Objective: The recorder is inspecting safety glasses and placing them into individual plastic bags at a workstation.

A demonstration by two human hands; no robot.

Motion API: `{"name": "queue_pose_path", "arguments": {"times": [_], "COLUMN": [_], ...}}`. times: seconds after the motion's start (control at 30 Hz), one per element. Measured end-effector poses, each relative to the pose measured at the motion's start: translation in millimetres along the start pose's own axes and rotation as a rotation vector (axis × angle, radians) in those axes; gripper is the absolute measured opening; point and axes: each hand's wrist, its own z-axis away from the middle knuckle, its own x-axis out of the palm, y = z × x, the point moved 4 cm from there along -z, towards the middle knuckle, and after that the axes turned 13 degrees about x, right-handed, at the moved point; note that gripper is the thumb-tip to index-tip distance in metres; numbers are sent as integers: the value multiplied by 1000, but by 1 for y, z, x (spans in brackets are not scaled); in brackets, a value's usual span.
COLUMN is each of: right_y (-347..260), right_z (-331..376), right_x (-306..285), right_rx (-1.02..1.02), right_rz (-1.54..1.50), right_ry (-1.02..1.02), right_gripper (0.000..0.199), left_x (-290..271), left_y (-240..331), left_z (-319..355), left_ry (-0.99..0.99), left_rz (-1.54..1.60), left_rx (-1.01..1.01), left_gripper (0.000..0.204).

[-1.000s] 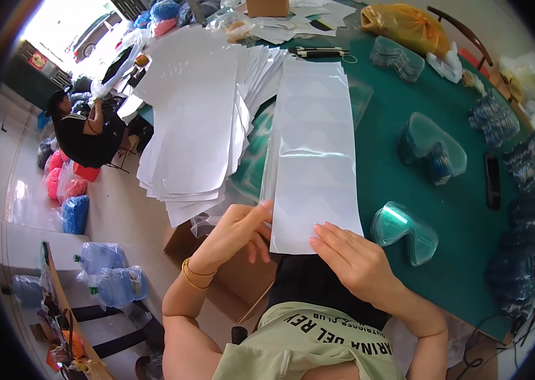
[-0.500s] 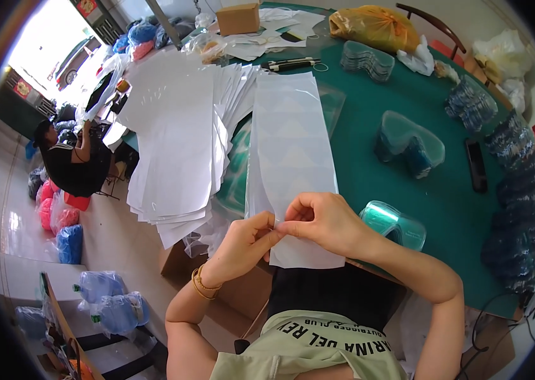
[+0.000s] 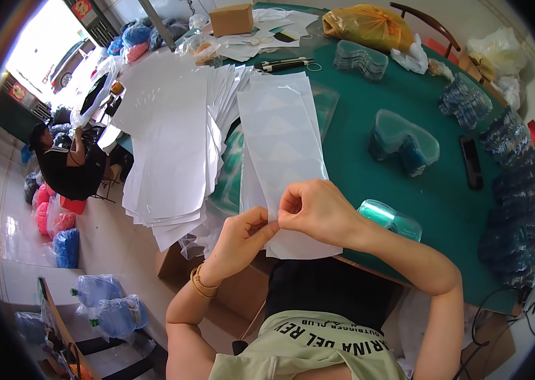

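Note:
A long whitish sheet with faint curved shapes cut into it lies in front of me, askew over another sheet. My right hand pinches its left edge near the close end. My left hand, with gold bracelets at the wrist, pinches close beside, the fingertips of both nearly touching. The fingers hide exactly what lies between them. Left of this is a thick fanned pile of white sheets. Beyond my right forearm lies a clear, goggle-shaped plastic piece; a stack of similar pieces stands farther off.
The green tabletop carries another stack of clear pieces, a black phone and many bundled pieces along the right edge. At the back are a yellow bag and a cardboard box. A person sits far left.
The top sheet has turned, its far end swinging left so the sheet beneath shows at the right. My pinching hands have moved slightly away from me. The view has shifted a little.

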Motion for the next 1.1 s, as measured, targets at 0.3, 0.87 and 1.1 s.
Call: {"name": "queue_pose_path", "arguments": {"times": [0.3,0.87,1.1], "right_y": [52,34,35], "right_z": [12,108,118], "right_x": [-69,-43,-31], "right_rx": [-34,-402,-436], "right_rz": [-1612,-719,-370], "right_ry": [-148,398,600], "right_gripper": [11,8,9], "left_x": [-33,72,125], "left_y": [-14,57,54], "left_z": [13,-3,-10], "left_ry": [271,-67,-92], "left_rz": [195,426,927], "left_rx": [-179,431,312], "left_gripper": [23,82,98]}}
